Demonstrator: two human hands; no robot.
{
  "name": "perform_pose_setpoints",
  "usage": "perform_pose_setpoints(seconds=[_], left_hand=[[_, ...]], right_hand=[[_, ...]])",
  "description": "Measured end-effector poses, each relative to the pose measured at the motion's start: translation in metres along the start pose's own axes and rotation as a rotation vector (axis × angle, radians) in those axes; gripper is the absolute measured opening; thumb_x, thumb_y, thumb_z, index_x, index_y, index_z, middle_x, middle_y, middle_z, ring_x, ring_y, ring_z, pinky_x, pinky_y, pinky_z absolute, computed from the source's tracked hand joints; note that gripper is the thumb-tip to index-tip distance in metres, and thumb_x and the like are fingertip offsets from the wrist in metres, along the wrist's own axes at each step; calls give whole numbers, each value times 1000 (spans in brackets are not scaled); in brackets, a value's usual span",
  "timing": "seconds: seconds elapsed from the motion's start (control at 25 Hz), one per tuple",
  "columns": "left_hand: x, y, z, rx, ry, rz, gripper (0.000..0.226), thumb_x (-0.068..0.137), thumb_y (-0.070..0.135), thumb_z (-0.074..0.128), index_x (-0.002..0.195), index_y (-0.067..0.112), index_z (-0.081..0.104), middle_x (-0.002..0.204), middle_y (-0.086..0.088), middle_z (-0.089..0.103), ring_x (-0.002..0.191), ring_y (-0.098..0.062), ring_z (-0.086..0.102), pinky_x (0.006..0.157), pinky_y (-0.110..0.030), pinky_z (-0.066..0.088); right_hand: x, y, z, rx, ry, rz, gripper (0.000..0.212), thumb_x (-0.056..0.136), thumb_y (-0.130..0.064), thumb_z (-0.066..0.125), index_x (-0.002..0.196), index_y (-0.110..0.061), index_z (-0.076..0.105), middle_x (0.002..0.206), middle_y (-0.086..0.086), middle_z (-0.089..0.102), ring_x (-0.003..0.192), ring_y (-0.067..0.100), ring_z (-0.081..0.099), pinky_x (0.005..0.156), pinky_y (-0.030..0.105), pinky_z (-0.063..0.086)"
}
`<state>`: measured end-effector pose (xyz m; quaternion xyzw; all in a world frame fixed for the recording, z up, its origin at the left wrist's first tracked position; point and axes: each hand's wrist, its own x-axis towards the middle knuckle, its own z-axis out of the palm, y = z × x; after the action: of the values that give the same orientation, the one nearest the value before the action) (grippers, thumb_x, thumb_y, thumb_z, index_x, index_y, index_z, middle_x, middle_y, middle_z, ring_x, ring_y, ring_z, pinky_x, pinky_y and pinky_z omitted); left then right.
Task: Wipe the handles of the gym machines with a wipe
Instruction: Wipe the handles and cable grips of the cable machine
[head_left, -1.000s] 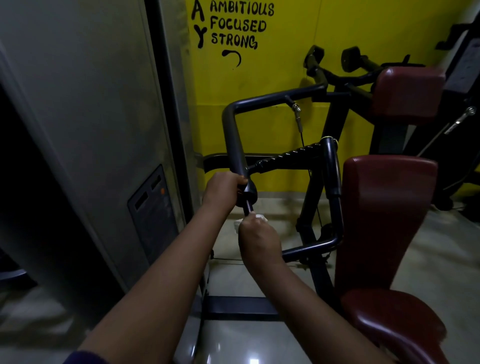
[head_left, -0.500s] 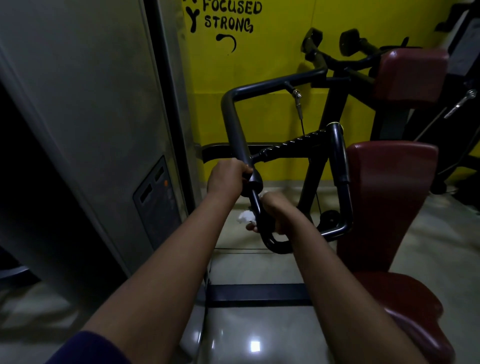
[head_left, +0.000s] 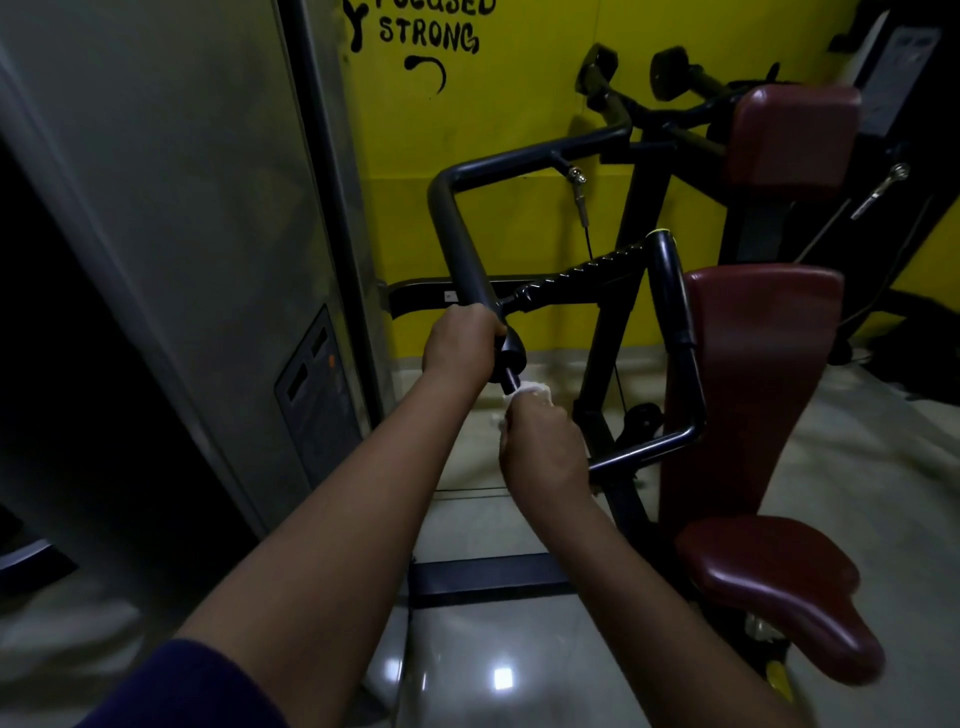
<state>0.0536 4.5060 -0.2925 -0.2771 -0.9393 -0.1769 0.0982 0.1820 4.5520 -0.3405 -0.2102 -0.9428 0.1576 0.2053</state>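
Item 1. Left hand (head_left: 460, 343): arm reaches forward from lower left, forearm bare, dark blue sleeve (head_left: 182, 686) at the upper arm. Back of the hand faces the camera. The fingers are wrapped round the black bent tubular metal handle (head_left: 457, 234), just above its thick cylindrical collar (head_left: 511, 354).

Item 2. Right hand (head_left: 543, 447): arm comes in from lower right, wrist straight, back of the hand up. The fingers are curled in a closed fist round the white crumpled wipe (head_left: 532, 388) and the thin black rod (head_left: 509, 382) that leaves the collar. The hand sits just below the left hand, close to it. The wipe shows above the knuckles and at the fist's left edge, touching the rod; the rest is hidden in the fist.

Item 3. Handle frame: a ribbed black rubber grip (head_left: 587, 270) crosses to a second upright bar (head_left: 675, 312) on the right.

Item 4. Maroon padded backrest (head_left: 758, 374), upright, beside that bar; maroon padded seat (head_left: 779, 587) below it.

Item 5. Yellow painted wall (head_left: 519, 104) behind, black lettering "STRONG" (head_left: 427, 35).

Item 6. Grey metal cabinet panel (head_left: 182, 208) at left.

Item 7. Glossy tiled floor (head_left: 493, 680).
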Motion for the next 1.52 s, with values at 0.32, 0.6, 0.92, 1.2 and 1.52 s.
perform_pose_setpoints(seconds=[0.32,0.6,0.92,1.2,1.52], left_hand=[[-1,2,-1,-6,25,-10,26,89,9,60,111,16,72,114,-16,66,99,-31,64,75,-33,47],[-2,1,0,-25,6,-24,29,86,-1,60,108,14,73,118,-18,64,100,-33,64,86,-40,54],[-6,3,-2,-36,3,-25,30,86,1,62,111,15,71,117,-17,66,103,-33,63,87,-41,53],[-14,6,-2,6,24,15,32,87,-3,59,114,13,69,121,-19,63,108,-35,61,89,-43,53],[-61,31,30,-142,59,349,40,85,11,67,125,14,64,132,-11,59,131,-30,45,108,-41,37]], right_hand=[[42,-25,-3,25,-32,-43,24,97,-3,46,120,-5,50,109,14,63,101,28,61,69,31,39],[-24,22,3,-31,137,-132,17,94,-13,53,106,-5,62,98,10,70,83,24,67,64,29,48],[-23,5,28,-301,76,-168,47,81,9,36,123,12,56,107,32,64,75,31,66,62,30,53],[-50,80,22,-312,397,-691,37,100,-3,35,129,1,58,131,23,56,122,32,56,100,42,45],[-35,136,-21,-64,316,-478,48,81,8,54,126,-6,61,121,10,64,116,27,57,111,45,34]])
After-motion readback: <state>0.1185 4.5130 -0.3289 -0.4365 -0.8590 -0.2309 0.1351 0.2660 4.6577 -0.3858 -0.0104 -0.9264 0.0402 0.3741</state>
